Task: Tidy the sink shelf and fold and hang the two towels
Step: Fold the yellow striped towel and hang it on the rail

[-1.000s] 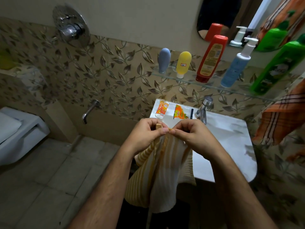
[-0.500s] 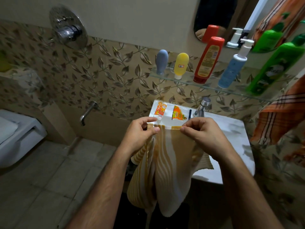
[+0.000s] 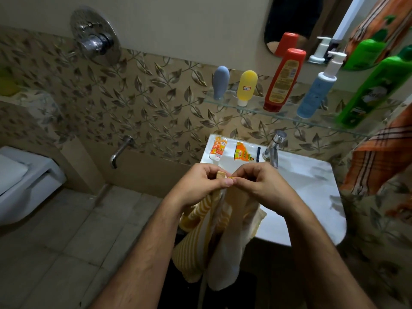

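A yellow-and-white striped towel (image 3: pixel 214 237) hangs down in front of the sink (image 3: pixel 312 197). My left hand (image 3: pixel 198 186) and my right hand (image 3: pixel 258 184) pinch its top edge, fingertips almost touching at the middle. An orange checked towel (image 3: pixel 379 157) hangs at the right. On the glass shelf (image 3: pixel 256 108) stand a grey tube (image 3: pixel 220 82), a yellow tube (image 3: pixel 246 86), a red bottle (image 3: pixel 284 79), a blue pump bottle (image 3: pixel 318 94) and a green bottle (image 3: pixel 374 90).
Two toothpaste tubes (image 3: pixel 219 147), (image 3: pixel 242 152) and a dark razor (image 3: pixel 258 154) lie on the sink's back rim beside the tap (image 3: pixel 275 148). A mirror (image 3: pixel 296 23) hangs above the shelf. A toilet (image 3: pixel 24 181) is at the left, a wall spout (image 3: pixel 121 150) and shower valve (image 3: pixel 93 39) on the tiled wall.
Half a second ago my hands held the towel's top edge spread apart. They have come together, bringing the two corners to meet.
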Tool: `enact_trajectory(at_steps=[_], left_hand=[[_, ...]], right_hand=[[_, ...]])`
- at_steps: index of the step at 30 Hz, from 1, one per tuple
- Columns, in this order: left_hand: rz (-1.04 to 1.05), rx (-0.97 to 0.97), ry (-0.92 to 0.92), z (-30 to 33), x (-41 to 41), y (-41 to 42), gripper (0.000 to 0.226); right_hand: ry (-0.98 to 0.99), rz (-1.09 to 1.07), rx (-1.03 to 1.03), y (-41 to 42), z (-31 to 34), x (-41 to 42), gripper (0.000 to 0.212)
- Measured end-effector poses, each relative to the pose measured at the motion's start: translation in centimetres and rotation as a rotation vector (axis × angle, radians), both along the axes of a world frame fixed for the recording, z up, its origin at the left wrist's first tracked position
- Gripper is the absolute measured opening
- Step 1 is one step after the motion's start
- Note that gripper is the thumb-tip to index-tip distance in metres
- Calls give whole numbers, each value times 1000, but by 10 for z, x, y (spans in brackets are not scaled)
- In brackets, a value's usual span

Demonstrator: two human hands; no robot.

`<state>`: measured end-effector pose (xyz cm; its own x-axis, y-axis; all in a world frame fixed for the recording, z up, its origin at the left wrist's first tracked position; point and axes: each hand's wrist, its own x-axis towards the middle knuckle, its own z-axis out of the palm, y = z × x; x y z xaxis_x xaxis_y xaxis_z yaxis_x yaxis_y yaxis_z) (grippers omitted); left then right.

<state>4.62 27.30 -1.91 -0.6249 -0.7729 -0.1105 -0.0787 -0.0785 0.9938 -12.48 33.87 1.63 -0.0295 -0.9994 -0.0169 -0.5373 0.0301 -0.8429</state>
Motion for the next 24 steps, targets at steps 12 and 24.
enact_trajectory(at_steps=[12, 24], left_hand=[[421, -133, -160, -7, 6, -18, 5], [195, -69, 50, -3, -2, 0, 34]], right_hand=[[-32, -99, 90, 26, 15, -28, 17], [101, -50, -30, 1, 6, -10, 12]])
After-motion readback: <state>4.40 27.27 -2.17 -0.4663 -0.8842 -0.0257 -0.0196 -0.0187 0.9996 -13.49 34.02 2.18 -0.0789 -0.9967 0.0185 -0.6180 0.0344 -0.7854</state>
